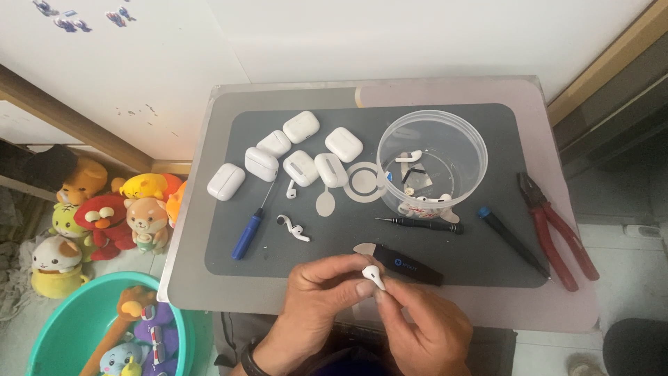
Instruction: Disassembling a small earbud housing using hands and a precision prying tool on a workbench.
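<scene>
— While both hands meet at the near edge of the table, what do they have?

— A white earbud (374,276), pinched between them. The left hand (321,294) is curled, thumb and forefinger closed on the bud's head; the right hand (423,322) is closed too, fingertips on its stem. A dark band sits on the left wrist.

— What lies closest?

— Just beyond the knuckles, a black pry tool (402,264) with a pale tip, lying on the dark grey mat (487,264). Left of it, another earbud (294,228) with a black tip, and a blue-handled screwdriver (252,227) pointing toward the far edge.

— And further out?

— A slim black screwdriver (422,224) and a black tool with a blue cap (511,241) toward the right. Red-handled pliers (557,230) lie off the mat at the right edge of the table (209,278). A clear round tub (431,163) holds small white and black parts. Seven white charging cases (292,157) cluster toward the far left corner of the mat, with one loose bud (291,189) just beside them.

— Off the table?

— Plush toys (104,216) on the floor to the left, and a teal basin (76,313) with more toys.
</scene>
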